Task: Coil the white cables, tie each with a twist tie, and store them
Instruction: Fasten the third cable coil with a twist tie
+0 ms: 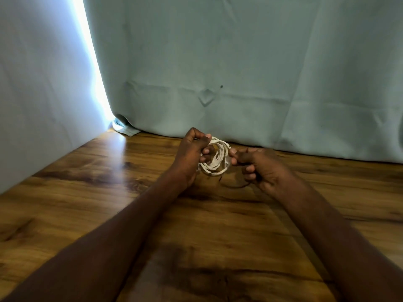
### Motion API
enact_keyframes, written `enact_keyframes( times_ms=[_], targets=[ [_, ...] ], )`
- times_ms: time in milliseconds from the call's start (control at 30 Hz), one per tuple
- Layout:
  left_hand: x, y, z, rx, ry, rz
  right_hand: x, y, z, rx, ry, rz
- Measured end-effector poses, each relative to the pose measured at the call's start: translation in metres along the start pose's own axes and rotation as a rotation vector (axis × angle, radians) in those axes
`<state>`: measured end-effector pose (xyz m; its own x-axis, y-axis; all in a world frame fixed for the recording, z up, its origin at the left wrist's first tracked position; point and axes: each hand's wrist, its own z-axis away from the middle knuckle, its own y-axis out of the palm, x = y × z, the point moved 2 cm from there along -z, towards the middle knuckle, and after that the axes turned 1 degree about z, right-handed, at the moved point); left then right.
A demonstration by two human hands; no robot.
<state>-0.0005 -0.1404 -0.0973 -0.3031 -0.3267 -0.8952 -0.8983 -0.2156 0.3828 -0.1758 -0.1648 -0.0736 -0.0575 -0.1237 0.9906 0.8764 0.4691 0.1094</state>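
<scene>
1. White cable (214, 159) is sitting coiled in a small hank, held above the wooden table (87, 192) between both hands.
2. Left hand (192, 155) is gripping the coil's left side; right hand (255, 165) is pinching a thin dark twist tie (234, 185) — its tail is trailing below.
3. Risk: loops are springing loose if the left grip relaxes — tie slipping off.

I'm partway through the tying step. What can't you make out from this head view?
- Left side of the white cable coil: covered by the left hand.
- The dark twist tie: its upper part is hidden inside the right hand; too thin and blurred to tell whether it wraps the coil.
- Cable connectors: too small and blurred.
- Storage spot and other cables: not in view.
</scene>
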Motion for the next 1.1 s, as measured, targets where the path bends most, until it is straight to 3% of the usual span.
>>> enact_keyframes(
  times_ms=[100, 200, 300, 367, 500, 600, 767, 933, 1000, 1100],
  targets=[
    [0.001, 0.011, 0.006, 0.020, 0.069, -0.109, -0.009, 0.012, 0.002, -0.193, -0.066, 0.215],
    [0.002, 0.024, 0.016, 0.062, 0.144, -0.224, -0.016, 0.021, 0.005, -0.355, -0.104, 0.197],
    [0.003, 0.039, 0.028, 0.188, 0.137, -0.136, -0.020, 0.023, 0.006, -0.463, -0.083, 0.111],
    [0.005, 0.043, 0.029, 0.193, 0.110, -0.093, -0.020, 0.024, 0.006, -0.420, 0.002, -0.057],
    [0.014, 0.038, 0.022, 0.091, 0.047, -0.137, -0.016, 0.029, 0.008, -0.119, 0.240, -0.547],
    [0.018, 0.034, 0.016, 0.066, -0.014, -0.160, -0.014, 0.030, 0.011, -0.055, 0.263, -0.694],
    [0.017, 0.034, 0.016, 0.188, -0.077, -0.048, -0.012, 0.028, 0.014, -0.051, 0.211, -0.660],
    [0.007, 0.022, 0.010, 0.059, 0.012, 0.002, -0.010, 0.032, 0.008, 0.026, 0.105, -0.484],
    [0.001, 0.019, 0.010, 0.063, 0.061, -0.044, -0.010, 0.036, 0.009, -0.006, 0.080, -0.437],
    [0.007, 0.021, 0.013, 0.086, -0.014, -0.039, -0.010, 0.035, 0.012, -0.116, 0.081, -0.366]
  ],
)
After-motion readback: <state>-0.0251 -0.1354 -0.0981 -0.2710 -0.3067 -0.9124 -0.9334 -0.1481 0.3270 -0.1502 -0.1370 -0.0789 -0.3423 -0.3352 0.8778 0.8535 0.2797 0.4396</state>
